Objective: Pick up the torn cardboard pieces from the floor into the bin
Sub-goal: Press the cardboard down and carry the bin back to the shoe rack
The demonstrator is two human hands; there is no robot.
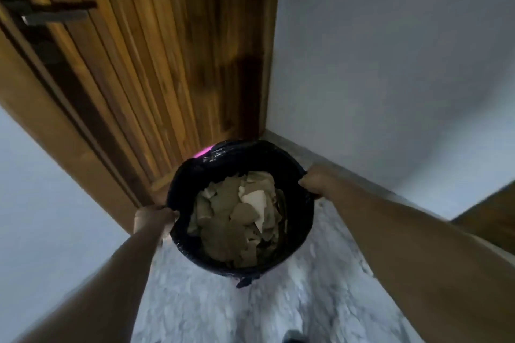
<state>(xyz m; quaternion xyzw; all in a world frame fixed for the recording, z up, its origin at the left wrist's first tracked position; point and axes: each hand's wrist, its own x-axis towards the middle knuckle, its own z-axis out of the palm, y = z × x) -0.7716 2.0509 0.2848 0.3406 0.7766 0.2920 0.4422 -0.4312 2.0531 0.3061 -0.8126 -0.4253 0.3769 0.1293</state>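
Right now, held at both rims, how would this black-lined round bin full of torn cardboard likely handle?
Probably light: the black-lined round bin holds only torn cardboard pieces. The glossy liner may slip under the left hand and right hand. Loose pieces could shift if tilted.

Left arm: bare forearm, enters from the lower left of the frame, runs up toward the centre.
Left hand [152, 216]: left of centre, fingers curled closed over the bin [302, 211] rim on its left side, knuckles facing the camera.
Right arm: bare forearm, enters from the lower right corner, runs up and left, fully extended.
Right hand [315, 177]: right of centre, higher in the frame than the left hand, fingers clenched on the rim's right side.
Sleeves: none visible.
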